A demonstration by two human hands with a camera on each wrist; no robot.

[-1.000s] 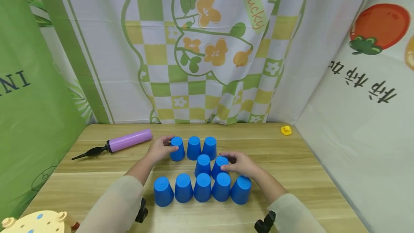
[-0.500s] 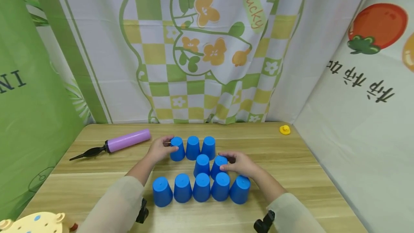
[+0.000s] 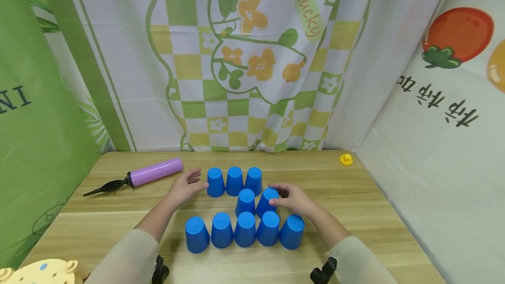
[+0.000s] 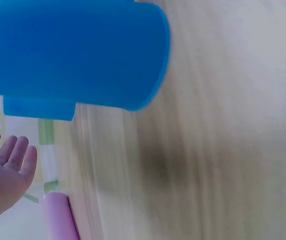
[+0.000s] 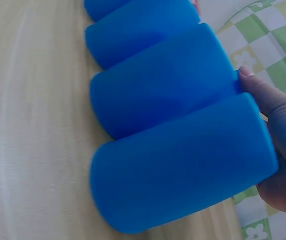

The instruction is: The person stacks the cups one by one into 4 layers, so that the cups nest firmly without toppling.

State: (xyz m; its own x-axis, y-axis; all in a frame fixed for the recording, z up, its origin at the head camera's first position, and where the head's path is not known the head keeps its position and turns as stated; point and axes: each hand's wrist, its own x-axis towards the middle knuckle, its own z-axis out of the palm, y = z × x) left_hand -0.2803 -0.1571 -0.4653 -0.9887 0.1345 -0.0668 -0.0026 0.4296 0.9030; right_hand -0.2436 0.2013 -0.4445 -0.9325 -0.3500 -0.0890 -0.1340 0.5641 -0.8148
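Note:
Blue cups stand upside down on the wooden table in three rows. My left hand [image 3: 184, 189], its fingers extended, is beside the left cup [image 3: 215, 183] of the back row, thumb tip close at its side. In the left wrist view this hand [image 4: 7, 172] shows an open palm. My right hand [image 3: 293, 200] holds the right cup [image 3: 265, 205] of the middle row between thumb and fingers; that cup leans slightly. A second cup [image 3: 245, 203] stands at its left. In the right wrist view, front-row cups [image 5: 183, 165] hide most of the held cup.
Several cups [image 3: 245, 230] form the front row, nearest me. A purple hand pump [image 3: 155, 172] with a black nozzle lies at the back left. A yellow toy duck [image 3: 346, 159] sits at the back right corner, a cream spotted object [image 3: 43, 271] at the front left.
My left hand has let go of the left back-row cup and drawn away to the left. The right hand stays at its cup, which now leans slightly more.

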